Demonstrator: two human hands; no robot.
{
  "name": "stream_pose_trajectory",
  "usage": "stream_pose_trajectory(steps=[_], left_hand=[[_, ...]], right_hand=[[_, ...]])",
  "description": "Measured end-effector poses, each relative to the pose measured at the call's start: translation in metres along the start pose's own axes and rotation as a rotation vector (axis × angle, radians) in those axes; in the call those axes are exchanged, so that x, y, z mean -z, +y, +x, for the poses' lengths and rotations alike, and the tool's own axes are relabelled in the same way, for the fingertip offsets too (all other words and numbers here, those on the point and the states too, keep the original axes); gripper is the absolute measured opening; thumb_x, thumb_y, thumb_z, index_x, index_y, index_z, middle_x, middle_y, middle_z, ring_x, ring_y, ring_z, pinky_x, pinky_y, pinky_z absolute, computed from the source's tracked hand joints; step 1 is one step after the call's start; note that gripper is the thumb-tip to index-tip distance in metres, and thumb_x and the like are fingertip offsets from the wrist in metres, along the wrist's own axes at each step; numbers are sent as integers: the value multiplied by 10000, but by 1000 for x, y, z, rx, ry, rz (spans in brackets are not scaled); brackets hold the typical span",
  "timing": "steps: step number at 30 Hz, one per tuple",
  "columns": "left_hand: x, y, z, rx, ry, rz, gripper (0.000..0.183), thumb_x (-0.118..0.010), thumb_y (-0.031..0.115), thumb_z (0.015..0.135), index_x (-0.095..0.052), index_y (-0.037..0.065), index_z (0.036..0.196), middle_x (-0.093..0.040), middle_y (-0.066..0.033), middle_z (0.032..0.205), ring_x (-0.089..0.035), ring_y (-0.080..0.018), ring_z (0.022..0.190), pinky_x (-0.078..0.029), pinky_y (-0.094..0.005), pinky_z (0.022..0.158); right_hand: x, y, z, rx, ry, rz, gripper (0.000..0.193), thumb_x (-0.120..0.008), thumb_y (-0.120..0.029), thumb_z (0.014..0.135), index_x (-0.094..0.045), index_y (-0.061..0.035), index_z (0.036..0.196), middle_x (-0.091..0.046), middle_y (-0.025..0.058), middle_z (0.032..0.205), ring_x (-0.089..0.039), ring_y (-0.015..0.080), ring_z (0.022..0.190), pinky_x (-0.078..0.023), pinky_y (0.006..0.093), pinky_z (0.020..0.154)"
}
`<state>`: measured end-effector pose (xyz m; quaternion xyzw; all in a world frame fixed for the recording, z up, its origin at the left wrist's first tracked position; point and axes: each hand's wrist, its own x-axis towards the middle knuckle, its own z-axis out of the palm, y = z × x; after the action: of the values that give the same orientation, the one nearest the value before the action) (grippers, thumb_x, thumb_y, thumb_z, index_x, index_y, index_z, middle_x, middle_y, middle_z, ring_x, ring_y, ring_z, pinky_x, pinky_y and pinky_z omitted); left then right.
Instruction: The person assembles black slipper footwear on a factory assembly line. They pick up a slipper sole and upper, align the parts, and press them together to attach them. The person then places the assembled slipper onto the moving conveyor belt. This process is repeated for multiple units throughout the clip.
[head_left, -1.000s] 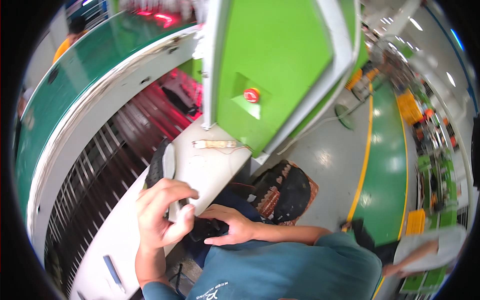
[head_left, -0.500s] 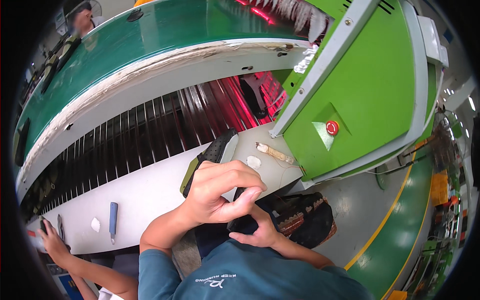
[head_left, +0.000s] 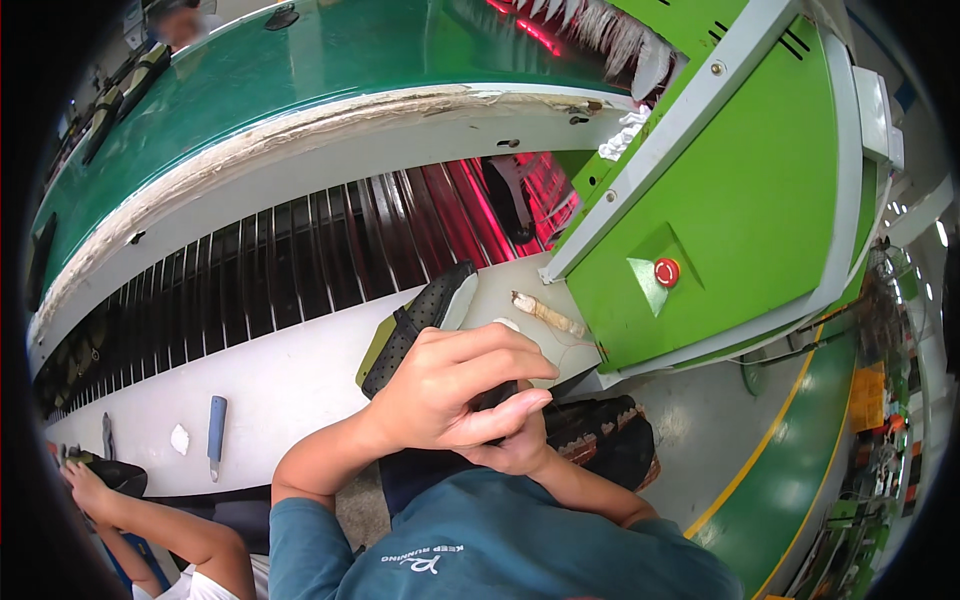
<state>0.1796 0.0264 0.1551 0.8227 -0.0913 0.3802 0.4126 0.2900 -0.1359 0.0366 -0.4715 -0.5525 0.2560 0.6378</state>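
In front of my chest my left hand (head_left: 465,385) is bent round, its thumb and curled fingertips close together. My right hand (head_left: 520,445) is below and behind it, mostly covered, its fingers hidden. Between the two hands a small part of a dark thing (head_left: 493,396) shows; its kind cannot be made out. Just beyond my left hand, a black perforated shoe upper with a strap and an olive-green edge (head_left: 425,318) lies on the white ledge (head_left: 300,375).
A tan, wrapped stick (head_left: 548,313) lies right of the shoe. On the ledge's left are a blue-handled knife (head_left: 216,435) and a white scrap (head_left: 180,439). Beyond run metal rollers (head_left: 300,255). A green machine panel with a red button (head_left: 667,271) stands right. A co-worker's hand (head_left: 88,490) holds a dark shoe.
My hands have shifted slightly right and drawn closer over each other, so the dark thing between them shows less. At left, the co-worker's hand has moved down, with a dark shoe now visible.
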Motion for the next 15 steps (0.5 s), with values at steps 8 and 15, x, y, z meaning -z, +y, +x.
stream_pose_trajectory(steps=[8,15], left_hand=[[5,-9,1,74,22,69,236,-832,202,978,-756,46,1138,-759,-95,1017,-731,-269,735,-583,-365,619],[-4,-13,-8,176,9,72,261,-821,166,986,-757,25,1197,-770,-123,1096,-774,-292,907,-633,-373,771]], right_hand=[[4,29,-4,75,-2,24,1106,-1000,-101,758,-378,-12,1668,-607,97,1376,-661,190,1188,-541,376,1037],[10,37,-7,-54,10,153,1131,-1004,-141,775,-340,7,1678,-621,98,1361,-667,185,1183,-550,357,1005]])
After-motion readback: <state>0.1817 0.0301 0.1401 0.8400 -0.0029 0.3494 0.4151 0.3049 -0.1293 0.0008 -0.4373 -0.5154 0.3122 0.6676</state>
